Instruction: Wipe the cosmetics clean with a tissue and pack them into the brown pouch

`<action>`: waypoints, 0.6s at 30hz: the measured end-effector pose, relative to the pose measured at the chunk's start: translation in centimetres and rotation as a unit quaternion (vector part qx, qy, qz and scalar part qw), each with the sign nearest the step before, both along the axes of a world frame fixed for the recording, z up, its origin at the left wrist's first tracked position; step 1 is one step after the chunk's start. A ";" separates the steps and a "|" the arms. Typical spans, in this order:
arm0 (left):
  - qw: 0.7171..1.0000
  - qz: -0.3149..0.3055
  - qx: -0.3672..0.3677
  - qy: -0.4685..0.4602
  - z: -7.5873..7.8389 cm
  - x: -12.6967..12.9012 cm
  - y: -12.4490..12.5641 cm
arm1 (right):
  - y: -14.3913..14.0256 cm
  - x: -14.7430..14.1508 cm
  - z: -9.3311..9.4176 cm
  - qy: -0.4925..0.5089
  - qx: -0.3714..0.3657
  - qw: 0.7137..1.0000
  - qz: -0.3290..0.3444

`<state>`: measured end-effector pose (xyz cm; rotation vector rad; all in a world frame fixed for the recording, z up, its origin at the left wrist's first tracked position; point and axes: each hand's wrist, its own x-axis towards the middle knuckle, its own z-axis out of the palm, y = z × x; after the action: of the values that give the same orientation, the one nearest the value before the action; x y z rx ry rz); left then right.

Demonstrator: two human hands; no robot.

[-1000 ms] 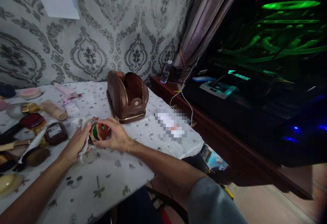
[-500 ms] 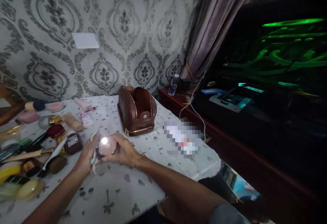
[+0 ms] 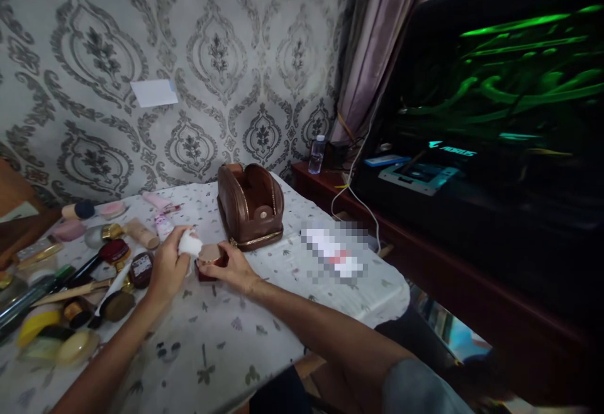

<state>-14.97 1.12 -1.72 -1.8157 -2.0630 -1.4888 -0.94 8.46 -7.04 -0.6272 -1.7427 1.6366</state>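
Observation:
My left hand [image 3: 168, 265] is closed on a crumpled white tissue [image 3: 189, 243], pinched between thumb and fingers. Just beside it, my right hand [image 3: 240, 272] grips a small dark-red bottle [image 3: 206, 274] with a shiny rose-gold cap [image 3: 210, 252]. The tissue is right by the cap; I cannot tell whether they touch. Behind my right hand stands a brown zip-up makeup bag [image 3: 250, 228], its top gaping open. To the left of my left hand lies a dark-brown labelled bottle [image 3: 141, 269].
Makeup brushes [image 3: 113, 304], a beige tube [image 3: 143, 234], a pink tube [image 3: 156, 200] and several other cosmetics crowd the left of the patterned tablecloth [image 3: 207, 338]. At right are a blurred-out item [image 3: 333, 251], a white cable [image 3: 376, 225], a water bottle [image 3: 317, 155] and a green-lit computer case [image 3: 495, 137].
The bottle has turned from its cap facing me to more upright, showing its dark-red side. My left hand with the tissue has moved up to the cap. The view has shifted slightly.

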 end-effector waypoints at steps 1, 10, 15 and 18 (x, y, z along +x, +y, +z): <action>0.998 -0.016 0.003 0.053 1.3 0.6 0.5 | -0.1 0.0 0.0 -0.026 0.022 0.999 0.001; 0.848 -0.106 -0.178 0.488 6.1 9.2 8.0 | -1.2 0.5 0.7 -0.085 0.142 0.982 0.085; 0.832 -0.034 -0.250 0.493 7.8 10.7 9.3 | -1.0 0.9 1.0 -0.080 0.154 0.981 0.084; 0.830 -0.021 -0.257 0.495 8.6 11.2 8.5 | -1.0 1.0 1.0 -0.084 0.168 0.978 0.085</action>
<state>-3.72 9.65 6.92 -2.0788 -1.8528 0.1752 0.10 7.49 -6.08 -0.4760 -2.1887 1.3799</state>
